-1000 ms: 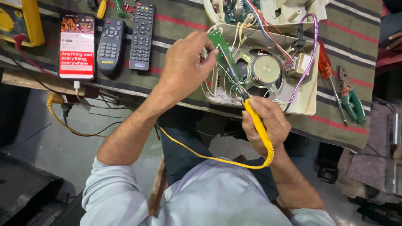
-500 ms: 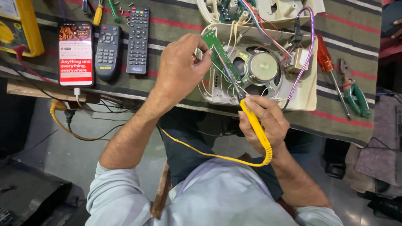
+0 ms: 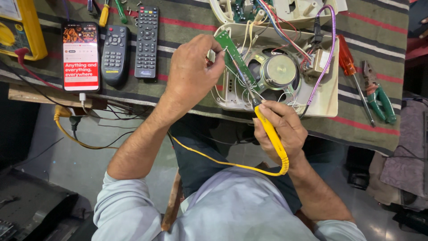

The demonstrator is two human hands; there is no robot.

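Observation:
My left hand point(image 3: 192, 71) pinches the edge of a narrow green circuit board point(image 3: 233, 54) that stands tilted out of an opened cream plastic speaker housing point(image 3: 327, 96). My right hand point(image 3: 281, 129) grips a yellow-handled soldering iron point(image 3: 267, 129) like a pen. Its dark metal tip point(image 3: 238, 73) rests against the green board close to my left fingertips. A round speaker cone with a silver magnet point(image 3: 278, 71) sits inside the housing among thin white, red and blue wires. The iron's yellow cord point(image 3: 223, 163) loops down across my lap.
On the striped cloth lie two black remote controls point(image 3: 115, 53) point(image 3: 147, 41), a lit phone point(image 3: 80, 56) on a charging cable, a yellow meter point(image 3: 20, 27), an orange-handled screwdriver point(image 3: 352, 76) and green-handled pliers point(image 3: 379, 91). A second housing half point(image 3: 303, 9) lies behind.
The view has shifted slightly. Both hands keep their grips; the iron's tip stays on the green board and the left hand has barely moved.

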